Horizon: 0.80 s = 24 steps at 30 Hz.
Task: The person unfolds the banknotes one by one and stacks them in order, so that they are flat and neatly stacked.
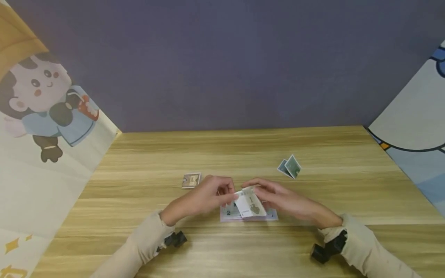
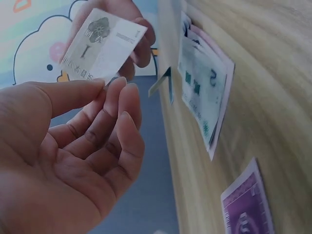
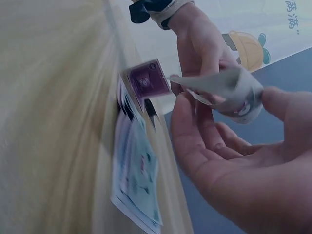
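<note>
A pale banknote (image 1: 251,202) with a "1" and a flower on it is held up between my two hands. My left hand (image 1: 212,193) pinches one end of it between thumb and fingertips. My right hand (image 1: 278,199) holds the other side, thumb on the note, fingers curled behind. The right wrist view shows the banknote (image 3: 229,90) bowed into a curve. Beneath the hands lies a loose stack of banknotes (image 1: 227,217), with a greenish "2" note (image 2: 202,90) on top and a pinkish one under it.
A folded purple-brown banknote (image 1: 191,180) lies left of the stack, showing purple in the left wrist view. Farther back on the right stands a green note (image 1: 292,168) folded into a V. A dark wall (image 1: 222,65) closes off the wooden table's (image 1: 243,144) far edge.
</note>
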Available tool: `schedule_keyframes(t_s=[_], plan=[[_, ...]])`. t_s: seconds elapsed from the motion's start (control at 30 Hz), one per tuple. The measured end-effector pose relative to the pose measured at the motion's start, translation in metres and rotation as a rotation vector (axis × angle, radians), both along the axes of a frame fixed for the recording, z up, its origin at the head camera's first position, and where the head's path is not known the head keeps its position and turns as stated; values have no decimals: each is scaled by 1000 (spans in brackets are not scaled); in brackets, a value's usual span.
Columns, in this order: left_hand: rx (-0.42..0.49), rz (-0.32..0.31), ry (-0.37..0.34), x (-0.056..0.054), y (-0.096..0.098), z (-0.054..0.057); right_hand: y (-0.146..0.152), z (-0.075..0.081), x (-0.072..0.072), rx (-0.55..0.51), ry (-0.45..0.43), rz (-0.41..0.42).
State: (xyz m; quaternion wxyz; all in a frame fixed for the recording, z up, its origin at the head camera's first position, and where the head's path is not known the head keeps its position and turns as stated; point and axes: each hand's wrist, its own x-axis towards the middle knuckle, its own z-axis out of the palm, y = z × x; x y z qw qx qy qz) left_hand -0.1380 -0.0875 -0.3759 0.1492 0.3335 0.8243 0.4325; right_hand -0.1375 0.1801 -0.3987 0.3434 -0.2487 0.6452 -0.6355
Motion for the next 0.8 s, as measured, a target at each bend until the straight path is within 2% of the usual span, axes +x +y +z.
schedule_keyframes(t_s=[0.1,0.17,0.23,0.37,0.47,0.63,0.8], plan=[[12,15,43,0,-3,4,4,3,-3,54,89,1],[38,29,45,0,-5,7,7,4,-5,73,171,-10],[68,42,22,-1,-6,10,9,6,-7,63,244,-23],[101,63,-69,-1,-8,15,12,8,-11,79,382,-75],[98,77,-95,-1,-9,16,15,9,-14,125,430,-99],[97,117,-88,-1,-8,13,18,10,-16,217,447,-140],[95,146,-1,-1,-3,4,16,8,-15,296,516,-191]])
